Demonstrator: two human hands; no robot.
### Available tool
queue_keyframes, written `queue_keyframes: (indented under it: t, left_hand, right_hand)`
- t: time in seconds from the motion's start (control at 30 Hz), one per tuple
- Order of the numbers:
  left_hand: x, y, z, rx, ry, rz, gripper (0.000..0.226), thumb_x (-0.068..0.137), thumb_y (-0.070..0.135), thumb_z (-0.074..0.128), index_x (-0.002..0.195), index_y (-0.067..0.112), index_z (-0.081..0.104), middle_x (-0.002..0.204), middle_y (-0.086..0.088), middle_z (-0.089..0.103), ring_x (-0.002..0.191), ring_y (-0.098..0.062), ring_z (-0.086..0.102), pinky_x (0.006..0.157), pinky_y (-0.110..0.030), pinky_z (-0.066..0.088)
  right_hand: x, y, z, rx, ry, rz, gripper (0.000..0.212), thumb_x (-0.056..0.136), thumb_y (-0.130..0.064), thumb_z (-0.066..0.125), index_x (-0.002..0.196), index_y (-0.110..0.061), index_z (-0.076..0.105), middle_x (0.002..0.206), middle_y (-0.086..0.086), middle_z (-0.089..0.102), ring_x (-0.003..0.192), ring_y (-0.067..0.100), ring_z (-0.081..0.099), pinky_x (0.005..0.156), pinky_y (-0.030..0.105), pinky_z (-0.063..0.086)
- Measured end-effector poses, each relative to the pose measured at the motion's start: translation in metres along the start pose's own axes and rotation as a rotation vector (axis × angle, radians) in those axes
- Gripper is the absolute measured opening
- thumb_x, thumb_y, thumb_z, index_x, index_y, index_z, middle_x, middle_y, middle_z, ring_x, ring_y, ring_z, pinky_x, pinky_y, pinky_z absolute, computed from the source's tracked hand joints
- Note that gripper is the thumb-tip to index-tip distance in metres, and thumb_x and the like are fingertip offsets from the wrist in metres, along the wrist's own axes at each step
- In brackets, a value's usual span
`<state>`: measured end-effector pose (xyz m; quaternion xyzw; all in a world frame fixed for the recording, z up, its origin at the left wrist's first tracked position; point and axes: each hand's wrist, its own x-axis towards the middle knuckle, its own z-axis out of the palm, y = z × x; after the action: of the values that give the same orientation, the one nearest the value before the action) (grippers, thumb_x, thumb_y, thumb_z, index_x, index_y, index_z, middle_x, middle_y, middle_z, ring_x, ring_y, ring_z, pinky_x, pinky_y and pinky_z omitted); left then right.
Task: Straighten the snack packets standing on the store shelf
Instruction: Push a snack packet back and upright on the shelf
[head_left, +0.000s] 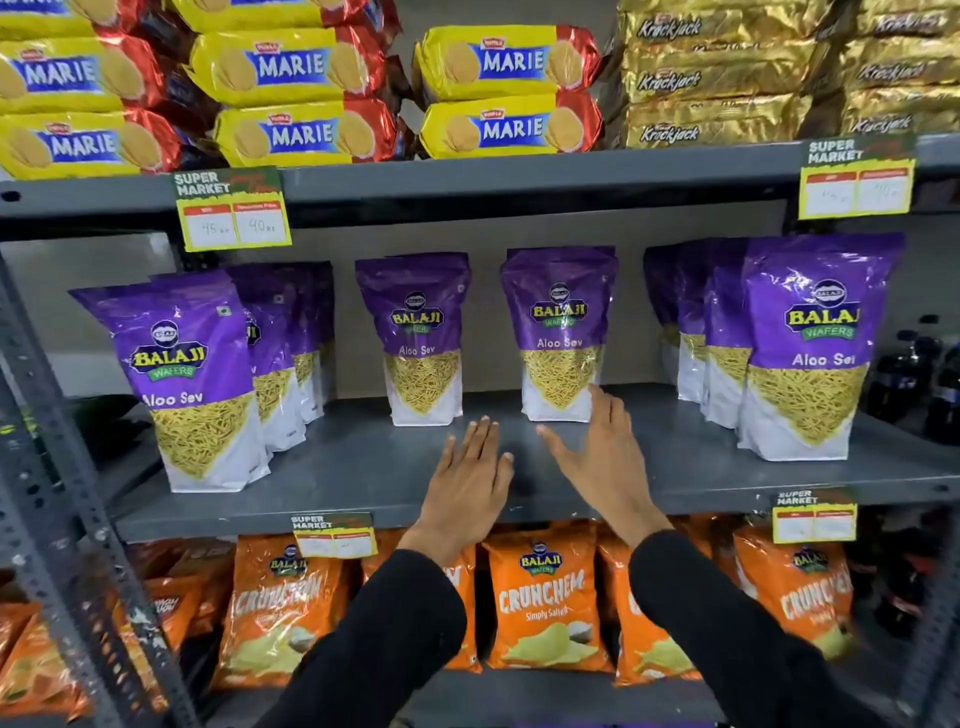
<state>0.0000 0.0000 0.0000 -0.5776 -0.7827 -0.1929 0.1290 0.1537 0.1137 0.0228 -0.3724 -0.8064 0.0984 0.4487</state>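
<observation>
Sleeves of mine come up past the orange Crunchem packets (545, 603) on the tier below, and both hands reach over the grey middle shelf (363, 467). My left hand (470, 480) is flat and open, fingers spread, holding nothing, in front of the gap between the two middle Aloo Sev packets. My right hand (602, 457) is open too, its fingertips just touching the lower right edge of the right middle packet (560, 332). That packet and the left middle packet (418, 338) stand upright, set back from the shelf's front edge. The far-left row (192, 384) leans and fans out; the far-right row (810, 348) looks fairly neat. I judge the middle nearly done, the left row still to square.
</observation>
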Motion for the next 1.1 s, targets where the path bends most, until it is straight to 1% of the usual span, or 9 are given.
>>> queue_keyframes:
  t: [0.1,0.2,0.3,0.4,0.53,0.63,0.8,0.93,1.1]
  left_hand:
    - [0.019,-0.003,0.002,-0.055,-0.132,-0.061,0.063,0.108,0.041,0.016,0.163,0.012,0.009,0.172,-0.005,0.008,0.160,-0.018,0.002,0.131,-0.042,0.000]
    - [0.037,-0.007,-0.001,-0.077,-0.257,-0.098,0.063,0.109,0.041,0.015,0.164,0.011,0.005,0.173,-0.004,0.000,0.160,-0.018,-0.001,0.131,-0.043,0.000]
    - [0.050,-0.012,-0.001,-0.052,-0.322,-0.111,0.063,0.109,0.039,0.015,0.163,0.009,0.001,0.172,-0.006,-0.006,0.160,-0.020,-0.004,0.130,-0.044,-0.001]
    - [0.056,-0.016,0.006,-0.058,-0.370,-0.127,0.063,0.109,0.039,0.014,0.163,0.010,-0.001,0.172,-0.006,-0.007,0.160,-0.018,-0.005,0.130,-0.043,-0.003]
    - [0.061,-0.022,0.014,-0.047,-0.395,-0.126,0.063,0.109,0.039,0.015,0.164,0.011,0.004,0.173,-0.004,-0.001,0.160,-0.018,-0.002,0.130,-0.043,-0.002]
    - [0.064,-0.024,0.019,-0.037,-0.386,-0.117,0.063,0.109,0.039,0.015,0.163,0.010,0.007,0.173,-0.005,0.003,0.160,-0.019,0.001,0.130,-0.044,0.000]
    - [0.066,-0.026,0.021,-0.020,-0.389,-0.110,0.063,0.108,0.038,0.016,0.163,0.009,0.007,0.173,-0.005,0.003,0.160,-0.020,0.001,0.130,-0.045,0.001]
    - [0.066,-0.027,0.023,-0.025,-0.382,-0.105,0.063,0.108,0.039,0.017,0.163,0.010,0.008,0.173,-0.005,0.004,0.160,-0.019,0.002,0.130,-0.045,0.001]
    - [0.067,-0.029,0.026,-0.024,-0.361,-0.091,0.062,0.108,0.039,0.018,0.163,0.010,0.012,0.172,-0.005,0.008,0.160,-0.020,0.005,0.130,-0.047,0.004]
  right_hand:
    - [0.031,0.007,0.015,0.020,-0.043,0.142,0.097,0.079,-0.066,0.071,0.147,-0.006,0.035,0.133,0.014,0.048,0.124,0.034,0.051,0.093,0.047,0.054]
    - [0.065,0.013,0.033,0.032,-0.118,0.273,0.106,0.075,-0.066,0.077,0.144,0.003,0.035,0.138,0.021,0.047,0.131,0.039,0.047,0.100,0.049,0.049]
    - [0.090,0.020,0.051,0.063,-0.108,0.334,0.115,0.072,-0.065,0.081,0.147,0.007,0.030,0.144,0.024,0.043,0.138,0.042,0.043,0.106,0.051,0.046]
    - [0.105,0.020,0.069,0.106,-0.049,0.383,0.126,0.069,-0.063,0.085,0.152,0.008,0.022,0.148,0.026,0.039,0.138,0.043,0.042,0.108,0.052,0.045]
    - [0.115,0.015,0.092,0.135,0.018,0.461,0.140,0.064,-0.061,0.088,0.157,0.009,0.010,0.152,0.026,0.035,0.140,0.043,0.040,0.112,0.052,0.043]
    - [0.117,0.014,0.104,0.130,0.042,0.489,0.144,0.060,-0.058,0.091,0.157,0.009,0.008,0.151,0.026,0.035,0.140,0.042,0.041,0.112,0.053,0.043]
    - [0.121,0.015,0.112,0.115,0.054,0.490,0.139,0.065,-0.049,0.092,0.157,0.011,0.007,0.154,0.027,0.031,0.145,0.042,0.036,0.115,0.050,0.042]
    - [0.122,0.014,0.111,0.131,0.050,0.490,0.139,0.066,-0.047,0.093,0.157,0.012,0.006,0.156,0.029,0.029,0.148,0.042,0.031,0.117,0.053,0.039]
    - [0.120,0.017,0.109,0.174,0.043,0.498,0.138,0.065,-0.044,0.094,0.157,0.011,0.007,0.158,0.028,0.029,0.149,0.041,0.032,0.118,0.051,0.038]
